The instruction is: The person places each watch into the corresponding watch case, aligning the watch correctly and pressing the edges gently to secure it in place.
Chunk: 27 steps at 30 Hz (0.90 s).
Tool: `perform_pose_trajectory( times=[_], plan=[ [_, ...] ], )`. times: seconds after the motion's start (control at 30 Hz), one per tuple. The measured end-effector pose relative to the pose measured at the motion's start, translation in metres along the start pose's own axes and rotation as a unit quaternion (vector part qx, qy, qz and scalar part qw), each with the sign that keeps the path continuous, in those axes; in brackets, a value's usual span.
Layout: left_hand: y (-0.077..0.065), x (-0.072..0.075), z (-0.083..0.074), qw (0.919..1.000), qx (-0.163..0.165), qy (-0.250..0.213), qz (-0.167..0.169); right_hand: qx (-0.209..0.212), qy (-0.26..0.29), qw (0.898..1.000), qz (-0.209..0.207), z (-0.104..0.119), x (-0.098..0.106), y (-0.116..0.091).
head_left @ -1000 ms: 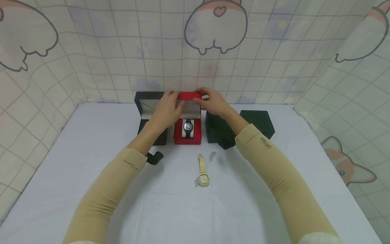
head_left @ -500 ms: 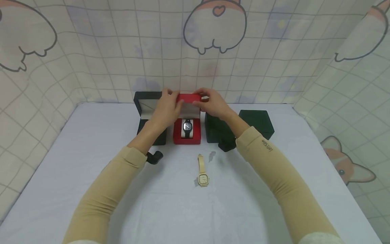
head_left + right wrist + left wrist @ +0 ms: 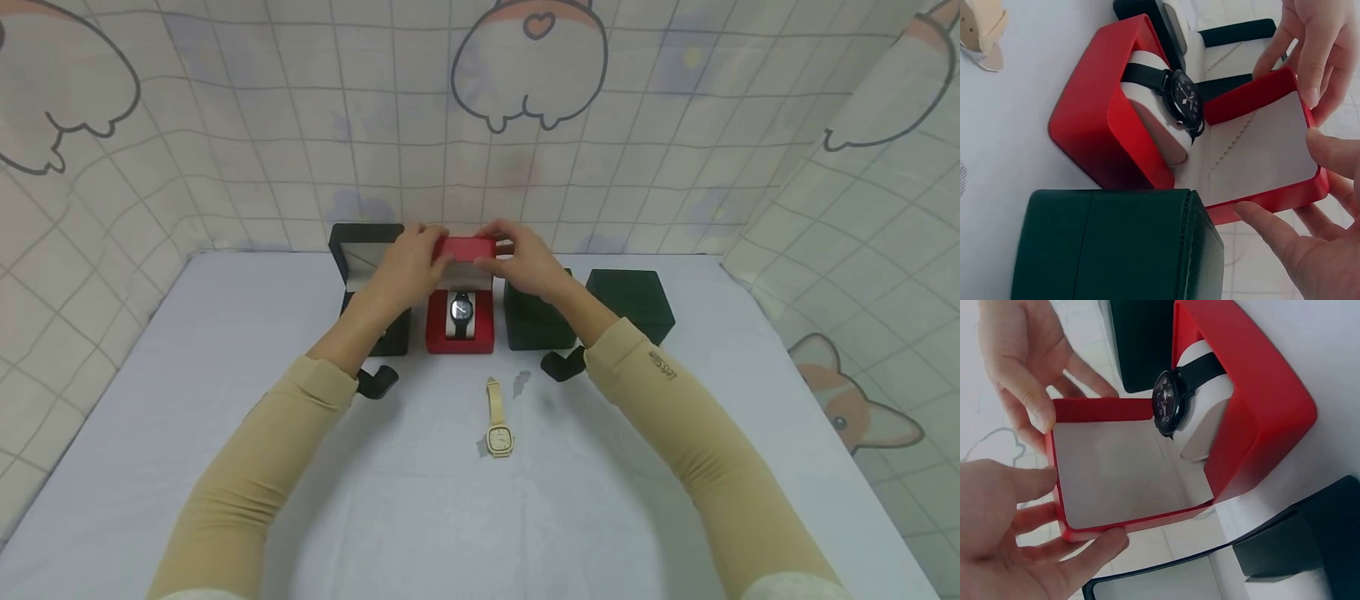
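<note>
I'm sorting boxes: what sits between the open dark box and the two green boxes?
The red box, holding a black watch; the head view shows it.

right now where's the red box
In the head view, the red box stands just left of centre, between the open dark box and a green box.

White tbl w/ dk box, red box, 2 grn boxes & gold watch on it
</note>
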<state>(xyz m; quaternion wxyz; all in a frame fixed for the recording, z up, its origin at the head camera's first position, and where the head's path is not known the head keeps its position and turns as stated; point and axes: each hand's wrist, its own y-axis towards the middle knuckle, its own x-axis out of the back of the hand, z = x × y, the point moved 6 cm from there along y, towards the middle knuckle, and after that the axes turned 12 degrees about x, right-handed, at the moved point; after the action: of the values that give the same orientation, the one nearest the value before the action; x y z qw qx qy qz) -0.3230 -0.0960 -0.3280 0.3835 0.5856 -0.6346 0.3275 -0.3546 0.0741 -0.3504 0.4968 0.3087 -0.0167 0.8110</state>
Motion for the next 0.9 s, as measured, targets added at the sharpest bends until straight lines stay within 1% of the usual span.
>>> perform_pose_trajectory(
  times=[0.2,0.33,0.47,0.63,0.9],
  plan=[
    [-0.0010,-0.0016,0.0011,0.9993,0.003,0.007,0.038,0.004,-0.007,1.000,0.008,0.0013,-0.0016,-0.0016],
    [-0.0017,-0.0028,0.0018,0.9987,0.001,0.001,0.052,0.002,-0.009,1.000,0.012,0.0026,-0.0025,-0.0032],
    [-0.0026,-0.0043,0.0028,0.9987,0.000,-0.001,0.052,-0.003,-0.018,1.000,0.012,0.0026,-0.0035,-0.0052],
    [-0.0030,-0.0040,0.0029,0.9988,-0.004,-0.008,0.049,-0.001,-0.046,0.999,0.020,0.0042,-0.0050,-0.0064],
    [-0.0051,-0.0029,0.0017,0.9989,-0.002,-0.015,0.045,-0.006,-0.065,0.997,0.030,0.0047,-0.0050,-0.0078]
  ],
)
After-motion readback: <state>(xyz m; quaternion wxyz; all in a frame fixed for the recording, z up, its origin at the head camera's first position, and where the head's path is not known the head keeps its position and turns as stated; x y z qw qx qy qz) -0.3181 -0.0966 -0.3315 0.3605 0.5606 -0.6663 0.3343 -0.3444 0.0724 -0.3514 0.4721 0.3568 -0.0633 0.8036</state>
